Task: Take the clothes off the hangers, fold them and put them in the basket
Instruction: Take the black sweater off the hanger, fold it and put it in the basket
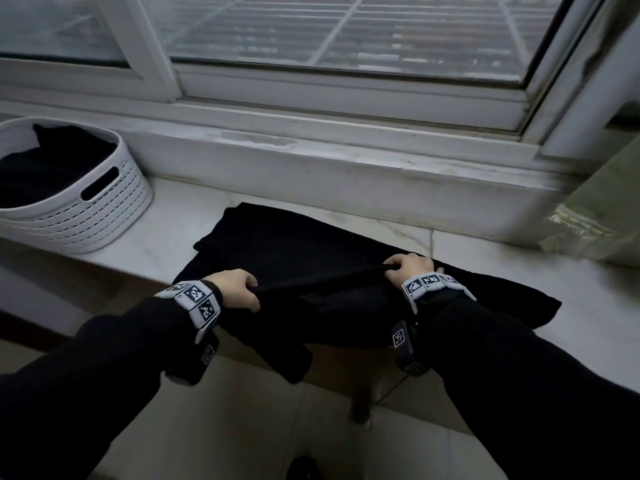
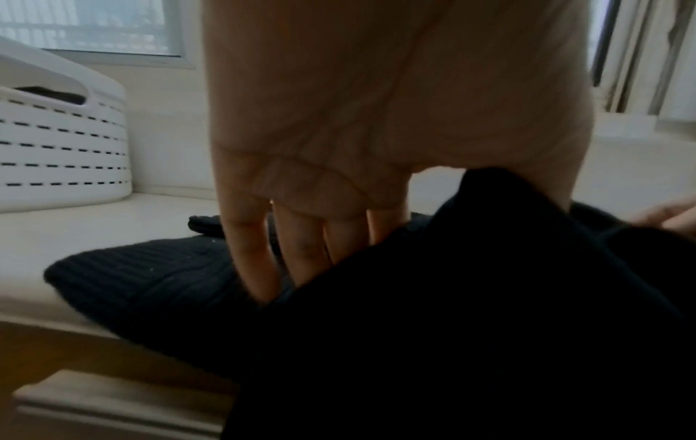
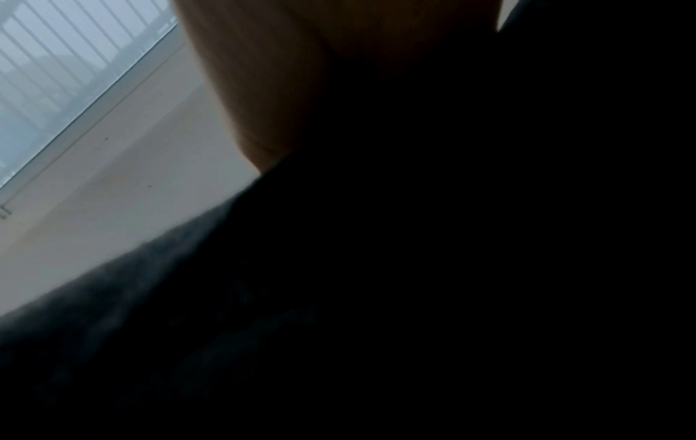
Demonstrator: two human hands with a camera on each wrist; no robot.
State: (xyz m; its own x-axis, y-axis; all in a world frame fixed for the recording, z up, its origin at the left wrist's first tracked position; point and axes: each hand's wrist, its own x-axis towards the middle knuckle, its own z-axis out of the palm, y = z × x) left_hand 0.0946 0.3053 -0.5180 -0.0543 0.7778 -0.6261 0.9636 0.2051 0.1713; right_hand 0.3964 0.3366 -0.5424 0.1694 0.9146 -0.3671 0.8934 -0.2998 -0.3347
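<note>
A black knitted garment (image 1: pixel 294 247) lies partly folded on the marble sill (image 1: pixel 485 251), its near part hanging over the front edge. My left hand (image 1: pixel 239 289) grips a raised fold of it at the left, fingers under the cloth (image 2: pixel 452 297) in the left wrist view. My right hand (image 1: pixel 408 266) grips the same fold at the right, so the edge stretches taut between both hands. In the right wrist view black cloth (image 3: pixel 414 268) covers most of the picture, hiding the fingers. The white slotted basket (image 1: pixel 114 202) stands at the left with dark clothes (image 1: pixel 45 171) inside.
A window frame (image 1: pixel 311 98) and a raised ledge run behind the sill. A greenish curtain (image 1: pixel 602 209) hangs at the right end. Below the sill's front edge is a tiled floor (image 1: pixel 242 427). No hanger is in view.
</note>
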